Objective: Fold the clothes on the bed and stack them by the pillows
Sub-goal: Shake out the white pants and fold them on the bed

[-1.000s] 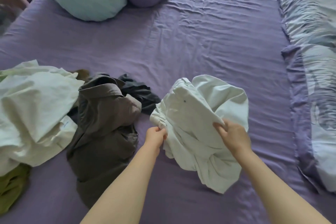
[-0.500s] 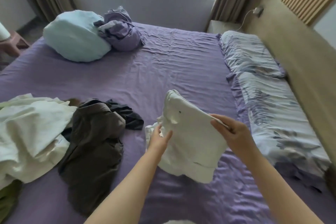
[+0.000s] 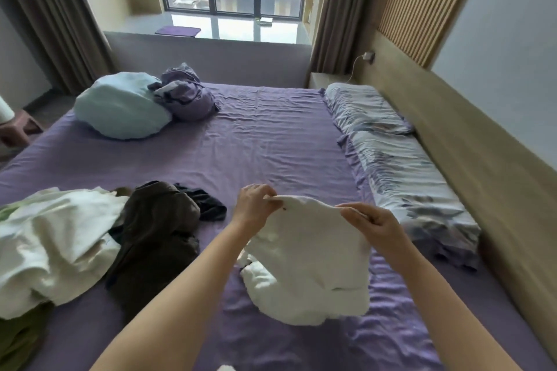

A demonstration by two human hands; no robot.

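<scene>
— At lower centre of the frame, what's being held?

— A white garment [image 3: 304, 265], lifted by its top edge. The left hand [image 3: 253, 208] pinches one upper corner and the right hand [image 3: 373, 224] pinches the other, both clamped on cloth, so that edge runs side to side across the picture.

— And the rest of it?

— It hangs down from the grip toward the bottom of the frame; the lower part is bunched on the purple bed sheet [image 3: 271, 141], not yet flat.

— Which way does the next move go, you reckon?

— Its long axis drops straight below both hands, so I'd judge it needs a shake or laying out before any fold. Neither hand is clearly nearer.

— Around it?

— A dark brown garment [image 3: 156, 238] and a pale cream pile [image 3: 57, 244] lie at the left. The patterned pillows [image 3: 391, 153] run along the right edge, nearer the right hand.
</scene>
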